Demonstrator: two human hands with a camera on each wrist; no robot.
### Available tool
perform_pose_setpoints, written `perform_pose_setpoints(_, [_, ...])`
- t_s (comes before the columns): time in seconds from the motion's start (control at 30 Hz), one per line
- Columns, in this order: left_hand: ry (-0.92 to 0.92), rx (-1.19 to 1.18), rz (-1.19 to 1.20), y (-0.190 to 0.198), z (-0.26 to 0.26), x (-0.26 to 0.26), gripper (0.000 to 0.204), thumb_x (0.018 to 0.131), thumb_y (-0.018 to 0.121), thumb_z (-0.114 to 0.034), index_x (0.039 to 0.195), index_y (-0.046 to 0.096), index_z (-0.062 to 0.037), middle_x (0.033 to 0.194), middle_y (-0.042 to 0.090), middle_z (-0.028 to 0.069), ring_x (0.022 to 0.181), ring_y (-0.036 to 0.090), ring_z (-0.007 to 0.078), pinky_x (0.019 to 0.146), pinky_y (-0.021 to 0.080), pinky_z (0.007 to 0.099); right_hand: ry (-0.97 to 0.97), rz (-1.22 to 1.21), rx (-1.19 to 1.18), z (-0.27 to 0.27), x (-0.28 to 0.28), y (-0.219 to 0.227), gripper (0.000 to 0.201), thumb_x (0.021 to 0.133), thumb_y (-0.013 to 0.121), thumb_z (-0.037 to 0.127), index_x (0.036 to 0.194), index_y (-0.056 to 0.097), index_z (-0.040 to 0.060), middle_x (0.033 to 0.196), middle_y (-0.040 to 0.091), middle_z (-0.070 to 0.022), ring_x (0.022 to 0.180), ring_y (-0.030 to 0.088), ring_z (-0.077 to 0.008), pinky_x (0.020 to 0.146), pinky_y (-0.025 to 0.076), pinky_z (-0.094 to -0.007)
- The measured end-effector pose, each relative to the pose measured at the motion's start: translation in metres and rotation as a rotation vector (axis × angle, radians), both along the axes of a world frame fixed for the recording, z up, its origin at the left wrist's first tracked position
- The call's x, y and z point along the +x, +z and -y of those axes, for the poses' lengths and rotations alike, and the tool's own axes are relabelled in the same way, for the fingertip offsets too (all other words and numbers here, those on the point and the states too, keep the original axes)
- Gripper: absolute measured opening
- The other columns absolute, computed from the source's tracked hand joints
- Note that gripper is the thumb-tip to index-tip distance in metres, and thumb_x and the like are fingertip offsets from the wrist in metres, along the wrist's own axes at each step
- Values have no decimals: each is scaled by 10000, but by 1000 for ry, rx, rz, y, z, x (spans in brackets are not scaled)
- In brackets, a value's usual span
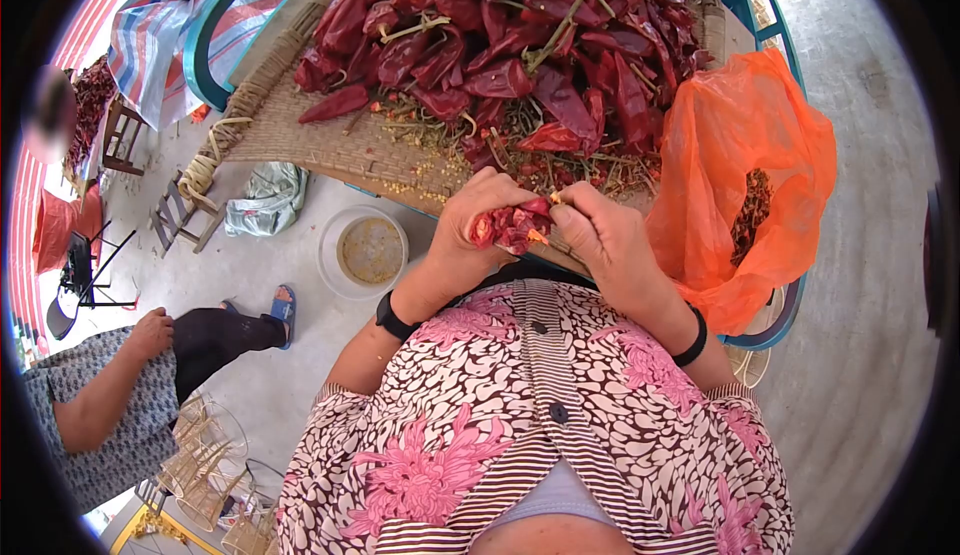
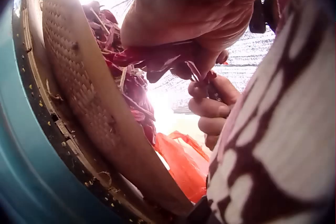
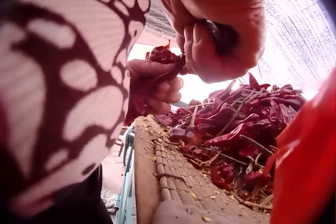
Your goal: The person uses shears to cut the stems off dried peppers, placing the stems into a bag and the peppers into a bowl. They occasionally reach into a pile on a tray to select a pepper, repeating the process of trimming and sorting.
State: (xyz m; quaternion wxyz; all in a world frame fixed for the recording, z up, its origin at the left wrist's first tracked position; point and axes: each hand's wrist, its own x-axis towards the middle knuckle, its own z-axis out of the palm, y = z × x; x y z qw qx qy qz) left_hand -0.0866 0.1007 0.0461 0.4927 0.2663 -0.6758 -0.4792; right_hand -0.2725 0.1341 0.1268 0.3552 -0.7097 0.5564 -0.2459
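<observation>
In the head view, my left hand (image 1: 470, 213) grips several dried red chili peppers (image 1: 510, 227), their torn ends showing pale insides. My right hand (image 1: 612, 240) meets them from the other side, thumb and finger at their ends. Its fingers curl round a dark, rounded handle (image 3: 226, 36) in the right wrist view; most of that tool is hidden in the palm. Both hands are over the near edge of a woven tray (image 1: 330, 147). A large heap of dried chilies (image 1: 480, 30) lies on it, with loose seeds and stems near the hands.
An orange plastic bag (image 1: 700, 135) with dark red bits inside stands at the tray's right. Below the tray's left side, a pale basin (image 1: 330, 255) sits on the floor. Another person's arm (image 1: 105, 395) shows at lower left, near a wooden stool (image 1: 185, 217).
</observation>
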Motion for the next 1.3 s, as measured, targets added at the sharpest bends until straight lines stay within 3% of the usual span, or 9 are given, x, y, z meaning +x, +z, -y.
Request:
perform_pose_setpoints(0.13, [23, -84, 19, -6, -2, 2, 426, 574, 736, -13, 990, 661, -66, 846, 603, 55, 782, 504, 252, 746, 418, 328, -302, 840, 640, 0, -17, 0, 310, 1002, 500, 374, 989, 562, 71, 649, 451, 5, 485, 423, -63, 406, 343, -233])
perform_pose_setpoints(0.23, [-15, 1, -20, -8, -6, 6, 437, 567, 737, -8, 993, 663, -68, 870, 615, 60, 794, 517, 253, 753, 422, 328, -409, 987, 571, 3, -25, 6, 346, 1011, 454, 422, 977, 556, 93, 646, 400, 54, 444, 316, -27, 360, 254, -183])
perform_pose_setpoints(0.37, [-9, 98, -9, -9, -14, 25, 450, 588, 736, 6, 1026, 651, -56, 911, 629, 51, 867, 561, 229, 792, 440, 317, -509, 1502, 1090, 9, -45, -17, 406, 1023, 402, 431, 1021, 564, 59, 669, 418, 26, 432, 340, -52, 347, 261, -197])
perform_pose_setpoints(0.6, [190, 708, -64, -70, -53, 145, 339, 772, 769, -31, 1076, 623, -9, 963, 658, 24, 868, 589, 107, 789, 484, 243, -566, 1333, 933, -8, -46, -13, 406, 1035, 380, 412, 1056, 560, 49, 658, 403, 23, 423, 332, -57, 340, 269, -203])
perform_pose_setpoints(0.83, [586, 724, 538, -272, -74, 208, 464, 699, 831, -182, 1079, 613, -29, 992, 692, 109, 901, 667, 211, 807, 517, 312, -566, 1209, 957, -9, -27, -21, 394, 1026, 404, 423, 1054, 562, 63, 657, 417, 28, 421, 329, -55, 340, 270, -202])
perform_pose_setpoints(1.03, [720, 635, 1159, -315, -68, 190, 986, 574, 865, -425, 1388, 423, -86, 1158, 629, 210, 1128, 561, 377, 978, 434, 417, -605, 1135, 949, -10, -15, -21, 376, 1021, 410, 434, 1036, 561, 91, 661, 421, 23, 428, 336, -57, 352, 270, -204])
perform_pose_setpoints(1.13, [648, 438, 1035, -270, -46, 173, 626, 705, 801, -319, 1247, 585, -92, 1088, 650, 156, 1072, 574, 355, 935, 443, 412, -605, 1125, 907, -13, -23, -23, 379, 1021, 406, 441, 1038, 555, 93, 665, 424, 23, 436, 339, -58, 367, 279, -210])
perform_pose_setpoints(1.23, [746, 528, 447, -116, -32, 140, 318, 778, 721, -161, 1072, 652, -63, 1000, 648, 113, 983, 584, 322, 844, 453, 439, -578, 1056, 775, -16, -19, -27, 379, 1024, 400, 440, 1051, 547, 92, 670, 432, 22, 438, 338, -56, 376, 285, -209])
perform_pose_setpoints(1.3, [782, 23, 554, -48, -16, 134, 232, 777, 694, -104, 1000, 648, -58, 946, 635, 99, 938, 577, 296, 808, 439, 442, -550, 1014, 725, -17, -13, -25, 357, 1030, 405, 414, 1055, 535, 83, 680, 447, 19, 445, 350, -54, 388, 292, -207])
